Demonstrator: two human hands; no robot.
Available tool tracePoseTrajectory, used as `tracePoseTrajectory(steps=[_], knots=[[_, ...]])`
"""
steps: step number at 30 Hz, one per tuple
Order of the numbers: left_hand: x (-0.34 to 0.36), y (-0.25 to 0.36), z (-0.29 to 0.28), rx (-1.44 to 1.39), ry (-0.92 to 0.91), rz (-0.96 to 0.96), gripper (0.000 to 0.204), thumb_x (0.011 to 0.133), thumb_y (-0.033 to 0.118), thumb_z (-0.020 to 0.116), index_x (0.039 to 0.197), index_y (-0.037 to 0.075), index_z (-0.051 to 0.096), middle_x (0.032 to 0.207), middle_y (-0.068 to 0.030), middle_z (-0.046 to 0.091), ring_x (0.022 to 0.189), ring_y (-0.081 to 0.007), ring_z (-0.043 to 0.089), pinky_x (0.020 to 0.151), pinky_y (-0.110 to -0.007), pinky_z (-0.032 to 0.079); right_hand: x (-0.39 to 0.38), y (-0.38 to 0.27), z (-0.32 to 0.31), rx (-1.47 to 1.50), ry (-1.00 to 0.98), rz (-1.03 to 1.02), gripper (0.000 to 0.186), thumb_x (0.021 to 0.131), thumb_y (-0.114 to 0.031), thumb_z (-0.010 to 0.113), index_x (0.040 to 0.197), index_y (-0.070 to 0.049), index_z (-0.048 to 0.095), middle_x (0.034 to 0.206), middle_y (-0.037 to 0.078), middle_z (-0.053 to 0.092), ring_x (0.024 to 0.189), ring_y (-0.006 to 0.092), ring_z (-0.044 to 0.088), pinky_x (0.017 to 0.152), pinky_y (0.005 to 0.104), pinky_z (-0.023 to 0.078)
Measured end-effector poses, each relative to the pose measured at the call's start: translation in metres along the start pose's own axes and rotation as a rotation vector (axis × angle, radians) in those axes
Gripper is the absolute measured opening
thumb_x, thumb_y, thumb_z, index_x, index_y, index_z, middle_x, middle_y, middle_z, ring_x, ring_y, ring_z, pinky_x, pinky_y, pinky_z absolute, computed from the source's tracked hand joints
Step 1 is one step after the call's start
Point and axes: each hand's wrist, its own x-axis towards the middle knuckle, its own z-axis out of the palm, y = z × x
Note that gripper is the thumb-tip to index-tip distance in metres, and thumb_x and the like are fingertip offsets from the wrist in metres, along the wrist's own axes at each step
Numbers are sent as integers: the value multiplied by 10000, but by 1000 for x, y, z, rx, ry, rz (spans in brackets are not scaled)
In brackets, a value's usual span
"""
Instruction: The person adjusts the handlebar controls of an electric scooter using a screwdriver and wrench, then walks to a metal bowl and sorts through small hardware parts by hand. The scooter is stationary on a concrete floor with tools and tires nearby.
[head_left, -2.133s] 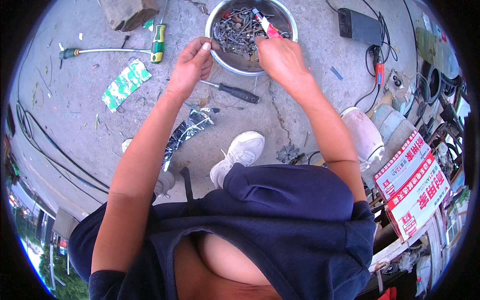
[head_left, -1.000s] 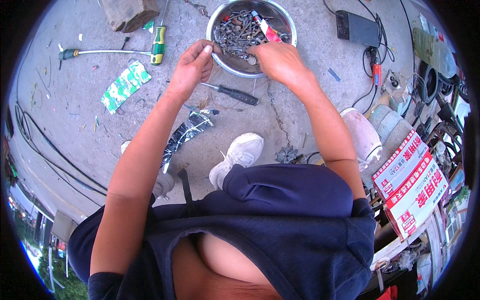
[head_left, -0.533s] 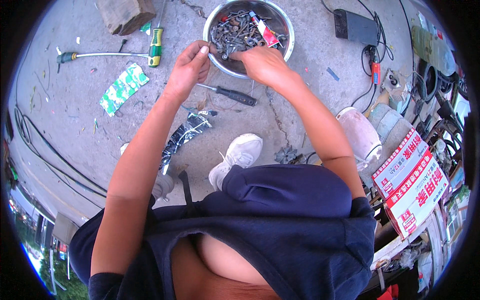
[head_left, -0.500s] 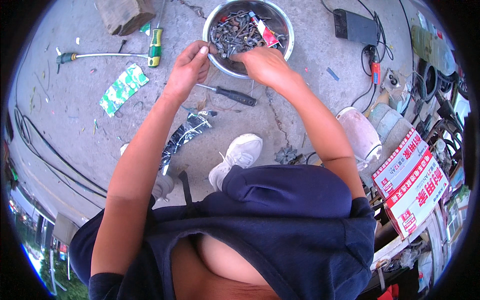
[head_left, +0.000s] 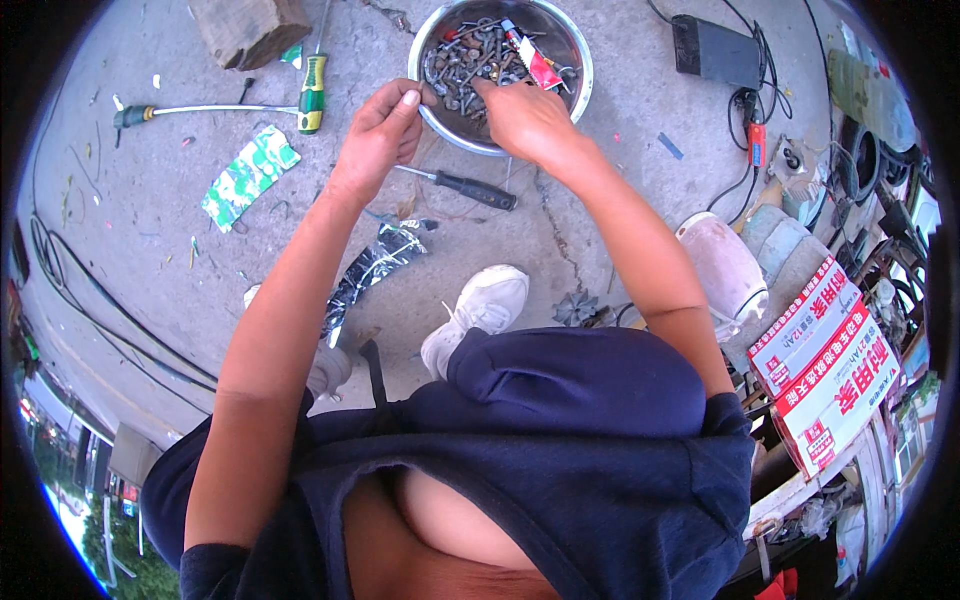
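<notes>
1. Far left, about 10 o'clock of the view: long metal-shafted tool with dark grip (head_left: 150, 111) lies flat on the grey concrete floor (head_left: 640, 170), untouched. Just right of it, a green-and-yellow-handled screwdriver (head_left: 313, 92), also lying loose.
2. Below those, a green-and-white torn wrapper (head_left: 248, 176) flat on the floor; a brown wooden block (head_left: 250, 28) at 11 o'clock by the rim.
3. Left hand (head_left: 378, 138): fingers curled together, thumb and forefinger pinched at the bowl's rim at its 9 o'clock. Looks clamped on the rim or on a small piece there; cannot tell which.
4. Black-handled screwdriver (head_left: 465, 186) lies on the floor at 6 o'clock of the bowl, between the two forearms, not held.
5. Round shiny metal bowl (head_left: 578, 85) at 12 o'clock of the view, holding a heap of rusty dark screws and bolts (head_left: 462, 62) plus a small red-and-white tube (head_left: 531, 62).
6. Right hand (head_left: 525, 118): over the bowl's 5 o'clock edge, fingers reaching into the heap; fingertips hidden, so grip cannot be told.
7. Progress judgement: sorting through the hardware looks mid-way at best. The heap is full, no picked-out pieces are visible on the floor beside it.
8. Right, 1 o'clock: black box with cables (head_left: 712, 48), well apart from both hands.
</notes>
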Motion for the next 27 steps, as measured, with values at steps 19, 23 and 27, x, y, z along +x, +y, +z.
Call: tracePoseTrajectory(steps=[19, 23, 27], knots=[[2, 2, 0, 10, -3, -16, 230, 1014, 255, 394, 1006, 55, 507, 576, 68, 274, 473, -37, 234, 431, -208, 203, -2, -7, 1, -18, 150, 25, 330, 788, -58, 497, 1104, -56, 592, 736, 181, 663, 706, 353, 667, 614, 463, 514], [2, 1, 0, 7, 1, -11, 227, 1016, 252, 391, 1002, 58, 508, 575, 67, 275, 473, -37, 232, 430, -208, 203, -5, -7, -2, 36, 184, -44, 268, 782, -61, 500, 1020, -43, 622, 743, 194, 661, 710, 357, 666, 622, 465, 512], [1, 1, 1, 8, 8, -19, 222, 1017, 247, 388, 1002, 60, 506, 575, 66, 276, 474, -37, 232, 430, -209, 204, -8, -6, 4, 14, 96, -94, 195, 773, -73, 510, 892, -33, 659, 752, 200, 660, 725, 359, 665, 650, 474, 509]])
